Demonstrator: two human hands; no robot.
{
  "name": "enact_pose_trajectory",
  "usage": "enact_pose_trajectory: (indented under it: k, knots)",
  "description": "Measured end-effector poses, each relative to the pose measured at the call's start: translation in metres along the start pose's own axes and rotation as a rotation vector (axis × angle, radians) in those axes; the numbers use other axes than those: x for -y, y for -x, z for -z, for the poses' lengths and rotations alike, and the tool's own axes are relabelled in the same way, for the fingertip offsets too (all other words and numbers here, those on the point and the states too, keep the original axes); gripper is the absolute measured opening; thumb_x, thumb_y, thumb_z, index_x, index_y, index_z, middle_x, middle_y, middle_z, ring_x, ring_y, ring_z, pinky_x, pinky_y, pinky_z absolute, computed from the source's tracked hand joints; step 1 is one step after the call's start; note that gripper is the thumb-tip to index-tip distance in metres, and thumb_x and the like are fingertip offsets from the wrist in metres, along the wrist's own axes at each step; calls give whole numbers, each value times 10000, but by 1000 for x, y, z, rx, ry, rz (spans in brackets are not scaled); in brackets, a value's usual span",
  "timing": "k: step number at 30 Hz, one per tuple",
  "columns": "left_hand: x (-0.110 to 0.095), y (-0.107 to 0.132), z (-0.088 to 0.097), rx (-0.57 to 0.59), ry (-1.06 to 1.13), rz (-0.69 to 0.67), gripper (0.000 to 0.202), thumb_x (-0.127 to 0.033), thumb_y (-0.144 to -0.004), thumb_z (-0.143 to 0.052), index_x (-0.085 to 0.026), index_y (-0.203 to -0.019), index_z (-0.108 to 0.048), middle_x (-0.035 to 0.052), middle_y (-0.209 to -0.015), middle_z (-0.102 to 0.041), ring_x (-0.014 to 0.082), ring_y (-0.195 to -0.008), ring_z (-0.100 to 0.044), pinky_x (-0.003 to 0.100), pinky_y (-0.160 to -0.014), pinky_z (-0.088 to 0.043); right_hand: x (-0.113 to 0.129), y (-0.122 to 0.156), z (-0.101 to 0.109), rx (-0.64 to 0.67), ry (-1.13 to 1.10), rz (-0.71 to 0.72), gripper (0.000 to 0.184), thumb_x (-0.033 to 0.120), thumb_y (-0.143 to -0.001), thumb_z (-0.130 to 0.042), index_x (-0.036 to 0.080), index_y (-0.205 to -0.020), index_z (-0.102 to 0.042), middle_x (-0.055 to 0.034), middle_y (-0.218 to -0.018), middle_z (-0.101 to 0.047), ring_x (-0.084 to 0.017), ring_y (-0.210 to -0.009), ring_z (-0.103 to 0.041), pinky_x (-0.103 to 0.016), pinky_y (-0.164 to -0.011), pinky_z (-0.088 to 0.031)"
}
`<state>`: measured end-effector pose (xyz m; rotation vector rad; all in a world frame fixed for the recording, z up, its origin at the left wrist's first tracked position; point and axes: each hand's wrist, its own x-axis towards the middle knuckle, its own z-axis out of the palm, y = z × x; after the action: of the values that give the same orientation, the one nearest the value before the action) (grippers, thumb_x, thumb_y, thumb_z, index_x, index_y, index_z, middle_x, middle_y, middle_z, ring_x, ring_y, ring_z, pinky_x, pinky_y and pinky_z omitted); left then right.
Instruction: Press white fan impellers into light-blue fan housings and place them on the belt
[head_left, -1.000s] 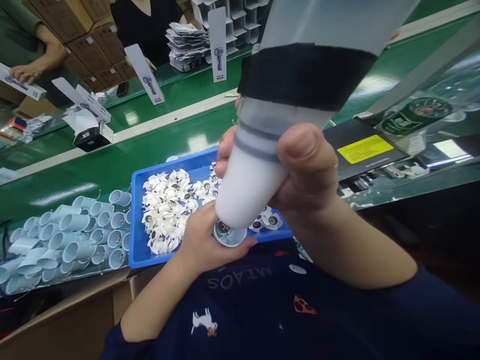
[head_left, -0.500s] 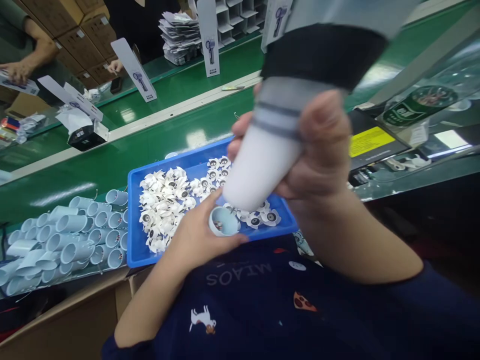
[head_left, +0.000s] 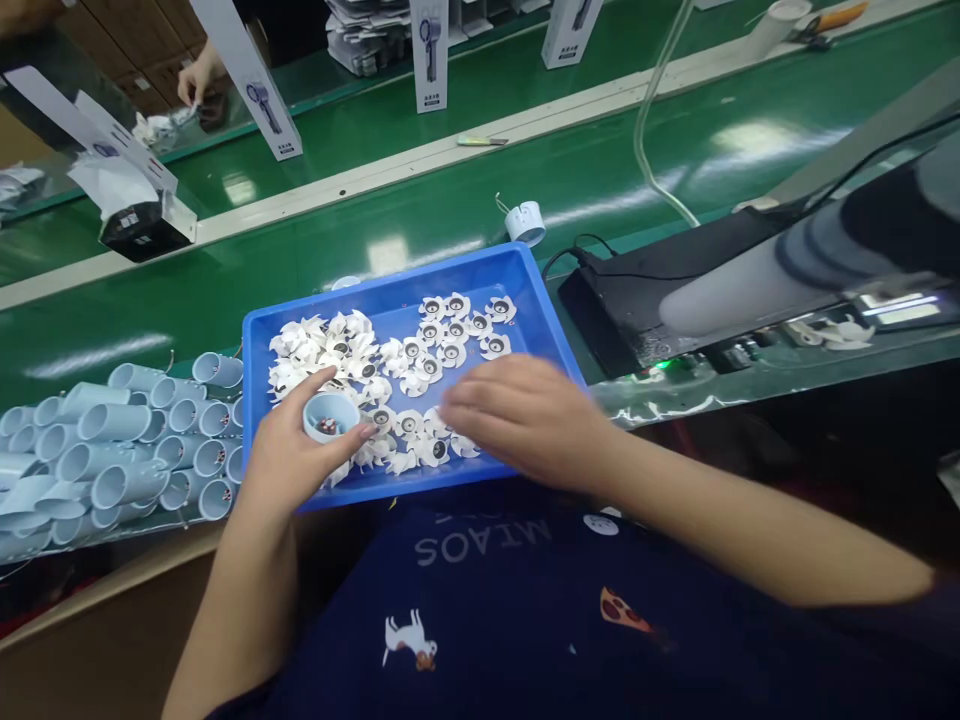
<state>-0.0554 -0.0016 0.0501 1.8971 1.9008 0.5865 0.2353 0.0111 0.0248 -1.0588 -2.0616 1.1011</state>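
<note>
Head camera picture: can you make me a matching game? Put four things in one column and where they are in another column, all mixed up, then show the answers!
Things:
1. Left hand
2. Right hand
3. White tubes
4. Lone white cup

Places:
A. On the green conveyor belt, just past the blue tray
B. Heaped beside the tray's left side
C. Holding a small white cup
D. Over the white finned pieces in the tray

Pairs: 1-C, 2-D, 3-B, 4-A
</note>
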Motion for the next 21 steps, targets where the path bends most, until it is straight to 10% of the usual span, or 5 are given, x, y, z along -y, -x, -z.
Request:
enact_pose_trajectory:
  k: [3, 7, 15, 21]
  knots:
    - [-15, -2, -9, 23, 61, -69, 726, -578, -664, -832, -240, -1284, -662, 95, -1251, -701, 332, -1093, -686, 477, -984, -543, -6, -31, -40, 395, 436, 24, 207, -59, -849, -575, 90, -896, -710, -107, -968, -658, -268, -1017, -604, -454, -970, -444]
    - [-14, 4, -9, -20, 90, -102, 644, -563, -685, -823, -244, -1225, -675, 81, -1237, -703, 319, -1119, -674, 440, -970, -545, -10, -48, -57, 593, 709, -5, 238, -54, -873, -556, 88, -960, -726, -144, -1027, -643, -299, -1021, -608, -424, -925, -452]
    - [4, 12, -7, 43, 88, 17, 590, -575, -675, -817, -237, -1124, -638, 65, -1158, -687, 282, -1010, -672, 396, -876, -541, -15, -55, -44, 609, 717, -143, 307, -120, -814, -511, 55, -995, -686, -167, -1103, -613, -299, -1025, -611, -445, -933, -461]
    - [-1, 15, -18, 130, 221, -91, 577, -444, -789, -706, -212, -1274, -497, 89, -1184, -632, 233, -979, -644, 364, -844, -520, -12, -47, -21, 422, 170, -225, 246, 146, -949, -502, 66, -1177, -546, -191, -1119, -604, -261, -1036, -617, -470, -956, -505]
